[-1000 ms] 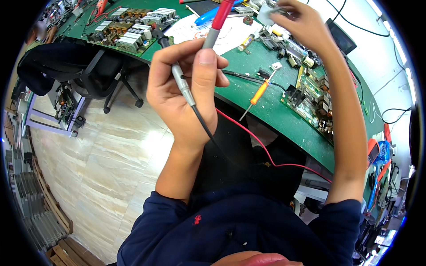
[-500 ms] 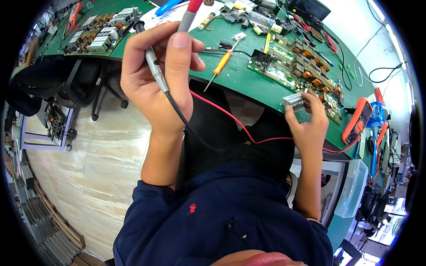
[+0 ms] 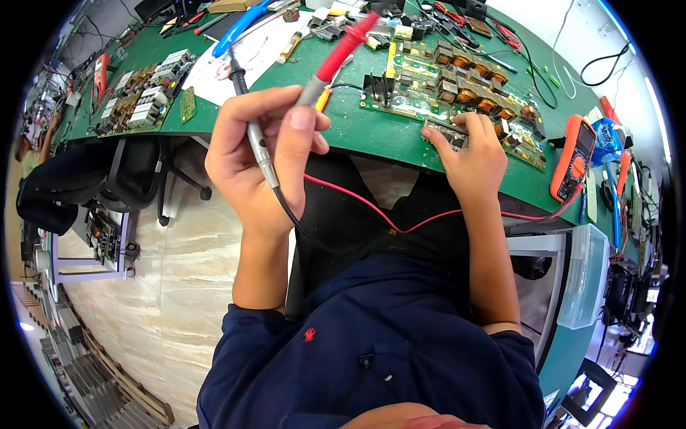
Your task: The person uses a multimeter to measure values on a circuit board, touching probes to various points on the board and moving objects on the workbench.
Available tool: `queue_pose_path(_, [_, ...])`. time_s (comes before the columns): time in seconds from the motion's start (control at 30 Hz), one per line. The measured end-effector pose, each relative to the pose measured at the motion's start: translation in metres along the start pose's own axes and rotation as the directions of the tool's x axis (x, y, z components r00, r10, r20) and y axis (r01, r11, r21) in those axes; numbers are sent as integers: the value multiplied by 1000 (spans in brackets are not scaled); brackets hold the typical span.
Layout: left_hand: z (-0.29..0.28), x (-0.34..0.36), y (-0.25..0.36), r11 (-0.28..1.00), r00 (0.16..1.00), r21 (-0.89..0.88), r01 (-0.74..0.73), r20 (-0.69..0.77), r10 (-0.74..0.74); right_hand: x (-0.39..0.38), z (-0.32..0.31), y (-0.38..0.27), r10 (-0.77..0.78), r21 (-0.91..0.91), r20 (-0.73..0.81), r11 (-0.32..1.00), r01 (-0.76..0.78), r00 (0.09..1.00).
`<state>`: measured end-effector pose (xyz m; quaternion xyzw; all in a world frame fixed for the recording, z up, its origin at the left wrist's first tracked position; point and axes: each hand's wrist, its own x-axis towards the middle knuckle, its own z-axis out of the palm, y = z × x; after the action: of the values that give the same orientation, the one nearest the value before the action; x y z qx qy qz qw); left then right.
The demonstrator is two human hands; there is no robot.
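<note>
1. Your left hand [image 3: 261, 161], raised above the edge of the green workbench [image 3: 371, 136], is closed around two meter probes held together.
2. The red probe [image 3: 341, 51] runs up and to the right from between your thumb and fingers, its grey tip end under the thumb.
3. The black probe [image 3: 246, 114] crosses your palm, its handle end pointing up toward the bench and its black lead hanging down past your wrist.
4. The red lead [image 3: 386, 218] leaves your left hand, sags across your lap and runs right toward the orange multimeter [image 3: 573, 159], which lies on the bench at your right.
5. Your right hand [image 3: 468, 154] rests at the bench edge, fingers closed on a small grey component [image 3: 446, 132] held against the near edge of the long green circuit board [image 3: 443, 86].
6. That board, set with rows of copper coils and black heat sinks, lies on the bench between your two hands and beyond them.
7. A white paper sheet [image 3: 243, 61] lies beyond your left hand; a further circuit board [image 3: 143, 96] sits at far left.
8. A black office chair [image 3: 93, 186] stands under the bench at your left.
</note>
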<state>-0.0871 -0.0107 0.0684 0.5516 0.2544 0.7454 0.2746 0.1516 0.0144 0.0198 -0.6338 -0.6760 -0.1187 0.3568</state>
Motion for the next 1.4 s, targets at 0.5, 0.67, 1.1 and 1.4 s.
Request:
queue_pose_path(0.5, [50,-45,-11,986,684,119,119,710,-168,-41,-31,0,-288,559,-195,752,348,937])
queue_pose_path(0.67, [33,-29,-13,963,615,205,177,740,-271,-36,-34,27,-4,541,-123,838,70,992])
queue_pose_path(1.1, [10,-4,-29,908,724,260,329,547,-419,-4,-21,43,-217,435,147,890,134,965])
queue_pose_path(1.4, [9,-4,-36,927,628,272,257,682,-374,0,-23,54,-309,429,117,873,233,944])
